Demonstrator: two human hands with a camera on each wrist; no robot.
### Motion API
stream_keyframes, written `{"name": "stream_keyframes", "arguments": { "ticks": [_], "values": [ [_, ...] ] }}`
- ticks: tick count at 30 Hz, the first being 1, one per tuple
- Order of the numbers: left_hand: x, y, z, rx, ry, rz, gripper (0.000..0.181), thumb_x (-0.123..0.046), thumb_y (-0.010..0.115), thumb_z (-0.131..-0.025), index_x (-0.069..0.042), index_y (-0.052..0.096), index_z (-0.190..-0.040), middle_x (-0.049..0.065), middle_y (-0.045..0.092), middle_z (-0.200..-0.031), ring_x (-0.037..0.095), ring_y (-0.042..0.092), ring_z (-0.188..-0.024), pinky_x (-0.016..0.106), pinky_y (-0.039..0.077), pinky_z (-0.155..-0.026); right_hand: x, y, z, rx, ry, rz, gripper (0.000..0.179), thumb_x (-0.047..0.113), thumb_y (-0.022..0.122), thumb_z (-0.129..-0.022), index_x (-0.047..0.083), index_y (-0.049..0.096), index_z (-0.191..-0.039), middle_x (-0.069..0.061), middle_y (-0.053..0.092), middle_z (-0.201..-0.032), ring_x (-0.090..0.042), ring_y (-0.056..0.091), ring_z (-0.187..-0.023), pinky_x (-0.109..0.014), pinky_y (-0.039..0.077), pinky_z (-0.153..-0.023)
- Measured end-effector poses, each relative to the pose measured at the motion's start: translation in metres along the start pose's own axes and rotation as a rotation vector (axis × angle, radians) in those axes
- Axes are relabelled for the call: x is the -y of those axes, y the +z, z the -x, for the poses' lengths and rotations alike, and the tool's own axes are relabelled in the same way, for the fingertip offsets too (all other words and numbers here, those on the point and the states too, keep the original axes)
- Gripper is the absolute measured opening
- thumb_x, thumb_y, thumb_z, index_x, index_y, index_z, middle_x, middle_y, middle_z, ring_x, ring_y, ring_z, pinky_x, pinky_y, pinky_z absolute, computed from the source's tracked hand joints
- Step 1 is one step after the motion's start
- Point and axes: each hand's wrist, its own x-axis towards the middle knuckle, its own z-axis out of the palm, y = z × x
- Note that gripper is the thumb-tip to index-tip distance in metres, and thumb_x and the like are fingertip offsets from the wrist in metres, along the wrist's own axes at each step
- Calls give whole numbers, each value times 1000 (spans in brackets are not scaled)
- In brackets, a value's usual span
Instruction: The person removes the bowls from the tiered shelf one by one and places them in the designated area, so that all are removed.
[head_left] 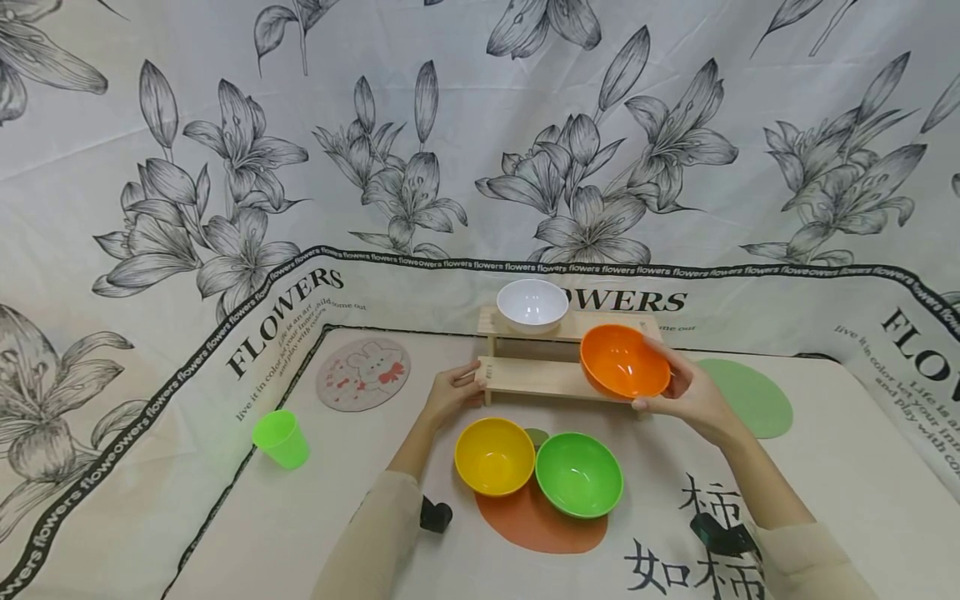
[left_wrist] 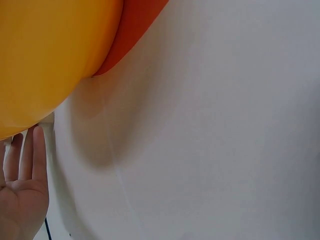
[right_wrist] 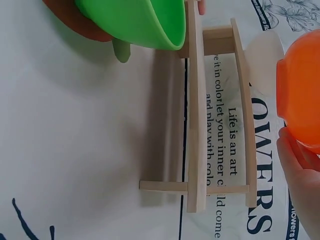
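Note:
My right hand (head_left: 693, 396) holds an orange bowl (head_left: 622, 360) by its right side, tilted with the inside facing me, in front of the two-tier wooden shelf (head_left: 540, 377). At the shelf's left end, my left hand (head_left: 452, 392) grips the edge of the lower board. A white bowl (head_left: 532, 304) stands on the upper tier toward the left. Nearer to me, a yellow bowl (head_left: 495, 458) and a green bowl (head_left: 579, 475) sit side by side. In the left wrist view the yellow bowl (left_wrist: 55, 55) hides my left fingertips.
A light green cup (head_left: 282, 439) stands at the left of the table. Behind it lies a round rabbit-print mat (head_left: 363, 375); a green oval patch (head_left: 750, 398) is at the right. A flower-printed cloth (head_left: 420, 217) hangs behind the shelf.

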Motion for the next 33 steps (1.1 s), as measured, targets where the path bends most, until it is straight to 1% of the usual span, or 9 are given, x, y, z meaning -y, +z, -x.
{"name": "stream_keyframes", "arguments": {
  "ticks": [2, 8, 11, 16, 22, 23, 26, 30, 33],
  "values": [
    [1, 0, 0, 0, 0, 0, 49, -5, 66, -88, 2, 50, -133, 28, 53, -126, 34, 65, -99, 45, 58, -77, 1, 0, 4, 2, -5, 2, 82, -11, 68, -77, -7, 22, -145, 7, 37, -136, 4, 47, -114, -11, 47, -91],
    [1, -1, 0, -2, 8, -9, 49, -5, 65, -88, 3, 49, -134, 28, 52, -127, 31, 66, -98, 42, 59, -75, 4, 4, 14, 30, -26, -14, 83, -12, 67, -76, -9, 20, -145, 3, 36, -141, 3, 46, -117, -13, 46, -93],
    [1, -1, 0, -5, 7, -7, 48, -5, 64, -89, 2, 49, -134, 27, 53, -127, 30, 66, -97, 40, 60, -74, 2, 5, 20, 44, -40, -34, 84, -14, 66, -75, -10, 19, -145, 6, 36, -141, 1, 47, -118, -14, 47, -93],
    [1, 0, 1, -5, 10, -9, 48, -5, 64, -89, 3, 49, -134, 28, 52, -127, 32, 66, -97, 42, 59, -75, -2, 6, 31, 47, -56, -27, 83, -16, 65, -74, -12, 20, -144, 15, 40, -137, 2, 48, -118, -14, 47, -94],
    [2, -1, 1, -4, 0, 3, 49, -4, 64, -89, 3, 47, -134, 29, 50, -128, 33, 64, -100, 48, 57, -79, -6, 9, 43, 64, -81, -8, 83, -18, 66, -72, -15, 21, -141, 17, 42, -137, 2, 48, -119, -14, 47, -94],
    [0, -1, 2, 4, -2, 4, 50, -3, 63, -89, 5, 46, -135, 29, 50, -128, 33, 65, -99, 49, 56, -80, -7, 10, 45, 67, -77, -12, 83, -18, 66, -72, -15, 21, -141, 17, 41, -137, 3, 47, -119, -14, 46, -95],
    [1, -1, 2, 3, -3, 7, 50, -3, 63, -89, 4, 46, -135, 29, 50, -128, 33, 64, -100, 48, 56, -80, -7, 10, 52, 66, -52, -23, 83, -17, 66, -73, -13, 21, -142, 17, 41, -138, 4, 46, -120, -13, 46, -95],
    [4, 0, 0, -18, -3, 4, 48, -4, 65, -88, 1, 50, -133, 27, 52, -128, 33, 64, -101, 40, 59, -75, -8, 8, 60, 63, -16, -41, 83, -16, 66, -74, -9, 22, -144, 17, 40, -138, 4, 46, -120, -13, 45, -95],
    [3, 0, -1, -11, 0, 5, 49, -5, 65, -88, 2, 49, -134, 27, 51, -128, 32, 64, -102, 37, 60, -73, -11, 6, 65, 58, 0, -48, 82, -16, 65, -75, -8, 23, -145, 18, 40, -139, 5, 45, -121, -13, 45, -96]
  ]
}}
